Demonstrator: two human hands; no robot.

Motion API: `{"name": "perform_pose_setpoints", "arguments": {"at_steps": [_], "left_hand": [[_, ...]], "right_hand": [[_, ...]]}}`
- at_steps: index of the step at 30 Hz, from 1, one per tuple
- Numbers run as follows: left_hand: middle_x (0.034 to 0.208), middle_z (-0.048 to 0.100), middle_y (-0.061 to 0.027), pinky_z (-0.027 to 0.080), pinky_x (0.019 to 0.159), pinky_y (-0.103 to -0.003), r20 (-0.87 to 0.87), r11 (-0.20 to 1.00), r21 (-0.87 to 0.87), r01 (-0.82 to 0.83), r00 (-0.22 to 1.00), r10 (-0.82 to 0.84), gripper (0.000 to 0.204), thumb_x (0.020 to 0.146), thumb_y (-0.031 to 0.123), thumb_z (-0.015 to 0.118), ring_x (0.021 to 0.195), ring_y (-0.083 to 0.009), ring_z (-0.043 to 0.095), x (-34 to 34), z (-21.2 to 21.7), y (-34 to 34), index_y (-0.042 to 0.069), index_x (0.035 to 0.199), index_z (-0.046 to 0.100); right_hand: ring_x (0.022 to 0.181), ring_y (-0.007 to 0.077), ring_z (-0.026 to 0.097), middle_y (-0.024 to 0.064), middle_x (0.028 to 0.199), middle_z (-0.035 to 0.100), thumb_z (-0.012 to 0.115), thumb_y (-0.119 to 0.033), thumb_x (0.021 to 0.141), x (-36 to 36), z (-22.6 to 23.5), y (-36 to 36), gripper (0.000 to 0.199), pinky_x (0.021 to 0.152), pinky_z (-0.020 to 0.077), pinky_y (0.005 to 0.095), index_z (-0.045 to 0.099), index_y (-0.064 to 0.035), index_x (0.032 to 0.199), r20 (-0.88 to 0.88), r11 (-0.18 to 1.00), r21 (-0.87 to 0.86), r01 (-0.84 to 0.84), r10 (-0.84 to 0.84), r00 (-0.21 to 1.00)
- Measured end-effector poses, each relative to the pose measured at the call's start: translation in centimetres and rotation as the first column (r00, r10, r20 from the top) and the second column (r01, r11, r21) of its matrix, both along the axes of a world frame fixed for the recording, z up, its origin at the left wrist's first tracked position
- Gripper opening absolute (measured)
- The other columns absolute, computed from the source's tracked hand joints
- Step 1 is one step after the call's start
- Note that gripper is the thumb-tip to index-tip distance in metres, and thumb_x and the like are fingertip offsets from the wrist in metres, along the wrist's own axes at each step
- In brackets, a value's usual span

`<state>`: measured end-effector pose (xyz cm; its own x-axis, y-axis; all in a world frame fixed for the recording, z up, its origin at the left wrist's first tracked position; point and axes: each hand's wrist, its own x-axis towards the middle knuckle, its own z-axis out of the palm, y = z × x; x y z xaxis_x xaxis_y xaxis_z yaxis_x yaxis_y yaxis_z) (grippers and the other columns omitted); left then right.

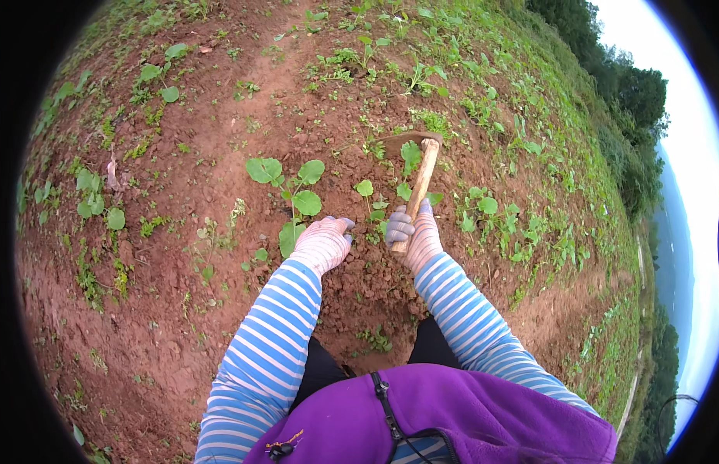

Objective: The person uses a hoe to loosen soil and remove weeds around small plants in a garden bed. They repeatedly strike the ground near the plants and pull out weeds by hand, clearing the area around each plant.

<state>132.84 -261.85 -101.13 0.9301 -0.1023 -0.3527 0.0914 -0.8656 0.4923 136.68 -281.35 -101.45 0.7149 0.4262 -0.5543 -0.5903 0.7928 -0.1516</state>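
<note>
Red soil (182,325) fills nearly everything here, cracked and crumbly, spreading out on every side of both hands and dotted with small green weeds. Far off beyond the right hand, a line of dark trees (634,100) runs along the edge of the field under a pale sky.

Closer in, a purple jacket (468,417) sits right at the bottom, and two blue-and-white striped sleeves (270,348) come up out of it toward the ground.

Now the hoe (420,182): its pale wooden handle rises up and away from the right hand, tilted a little to the right, and the dark blade at the far end rests on the soil among the weeds, well ahead of both hands.

Just ahead of the left hand stands a seedling (294,193) with round, broad leaves, its lowest leaf almost at the fingertips. A smaller plant (410,158) grows right beside the hoe handle, between the blade and the right hand, and more round-leaved ones are scattered to the right of that hand.

The right hand (412,232), in a pink striped glove with grey fingertips, is wrapped tight around the low end of the hoe handle, fingers fully curled.

The left hand (322,242), gloved the same way, holds nothing; it is down at the soil, fingers bent loosely, beside the seedling. The two hands sit near each other, a strip of loose soil between them.
</note>
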Motion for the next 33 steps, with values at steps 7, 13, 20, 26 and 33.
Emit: {"name": "perform_pose_setpoints", "arguments": {"at_steps": [7, 13, 20, 26, 33], "left_hand": [[0.130, 0.058, -0.0147, 0.042, 0.106, -0.042, -0.063, 1.000, -0.012, 0.015, 0.998, -0.016, 0.039, 0.094, 0.023, 0.054, 0.123, -0.0327, 0.054, 0.3, 0.1, -0.2, 0.017, 0.132, 0.058], [0.128, 0.060, -0.0151, 0.043, 0.105, -0.041, -0.026, 1.000, -0.015, -0.006, 1.000, 0.006, 0.039, 0.092, 0.022, 0.056, 0.120, -0.0326, 0.055, -0.2, 0.6, 0.1, 0.015, 0.130, 0.060], [0.126, 0.061, -0.0157, 0.043, 0.104, -0.040, -0.011, 0.999, -0.034, 0.009, 1.000, -0.009, 0.037, 0.093, 0.021, 0.056, 0.118, -0.0323, 0.056, -0.2, 0.1, 0.0, 0.014, 0.129, 0.060], [0.125, 0.061, -0.0163, 0.043, 0.104, -0.041, -0.009, 0.998, -0.007, 0.065, 0.998, -0.065, 0.040, 0.093, 0.022, 0.055, 0.118, -0.0330, 0.056, -0.5, 0.2, 0.5, 0.013, 0.131, 0.058], [0.123, 0.061, -0.0166, 0.043, 0.103, -0.042, -0.018, 0.999, -0.001, 0.041, 0.999, -0.041, 0.040, 0.093, 0.022, 0.055, 0.117, -0.0336, 0.056, -0.8, 0.5, 0.9, 0.013, 0.132, 0.058]], "right_hand": [[0.040, 0.0077, 0.038, -0.0031, 0.057, 0.040, 0.045, -0.063, 0.095, -0.8, 0.6, -3.8, 0.057, 0.036, 0.0334, 0.0243, 0.051, -0.0070, 0.084, 0.021, 0.955, 0.284, -0.082, 0.079, 0.997], [0.041, 0.0072, 0.036, -0.0042, 0.058, 0.039, 0.047, -0.064, 0.094, 0.1, -0.2, -4.7, 0.056, 0.037, 0.0325, 0.0239, 0.050, -0.0091, 0.088, 0.217, 0.994, -0.088, -0.064, 0.082, 0.973], [0.040, 0.0083, 0.032, -0.0021, 0.057, 0.040, 0.046, -0.067, 0.093, -7.4, -0.1, -2.2, 0.056, 0.036, 0.0282, 0.0245, 0.051, -0.0121, 0.087, 0.011, 0.939, -0.278, -0.204, 0.215, 0.977], [0.039, 0.0087, 0.038, -0.0020, 0.057, 0.045, 0.048, -0.067, 0.092, -7.3, -1.5, -5.8, 0.057, 0.036, 0.0318, 0.0240, 0.059, -0.0112, 0.089, 0.217, 0.934, -0.299, -0.195, 0.265, 0.939], [0.037, 0.0124, 0.037, 0.0003, 0.054, 0.044, 0.046, -0.071, 0.090, -6.8, -0.7, -4.4, 0.061, 0.035, 0.0307, 0.0283, 0.053, -0.0106, 0.088, 0.057, 0.713, -0.679, -0.174, 0.288, 0.956]]}}
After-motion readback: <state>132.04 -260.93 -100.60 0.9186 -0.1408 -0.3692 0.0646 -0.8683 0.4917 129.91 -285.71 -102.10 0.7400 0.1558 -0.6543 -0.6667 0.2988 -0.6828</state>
